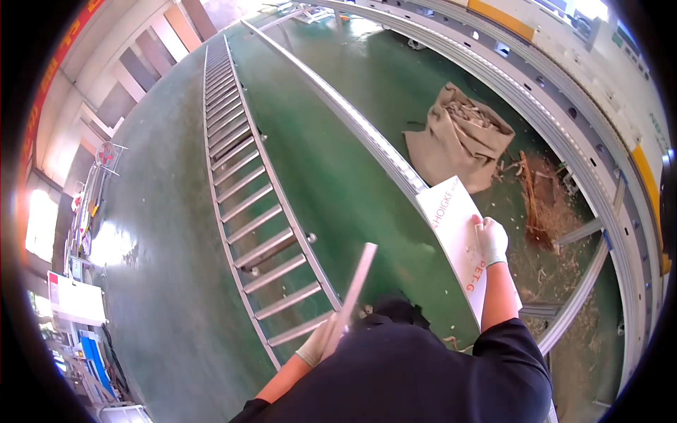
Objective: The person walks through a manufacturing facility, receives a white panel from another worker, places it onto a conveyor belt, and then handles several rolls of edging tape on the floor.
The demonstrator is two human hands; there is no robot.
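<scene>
My left hand (319, 343), in a pale glove, is closed around a long, narrow, light-coloured strip (361, 276). The strip slants up and away from the hand, over the near end of a roller conveyor. A white panel (451, 229) with red printing lies on the right, at the near end of a metal rail. On its right edge rests my right hand (491, 241), also gloved, with the fingers curled over the panel's face. The fingertips are partly hidden.
The roller conveyor (243, 190) runs away to the left of a long metal rail (345, 106). Beyond the panel stands a beige sack (458, 141) of scraps, beside brown debris (541, 201) on the green floor. A large machine frame (564, 127) curves along the right.
</scene>
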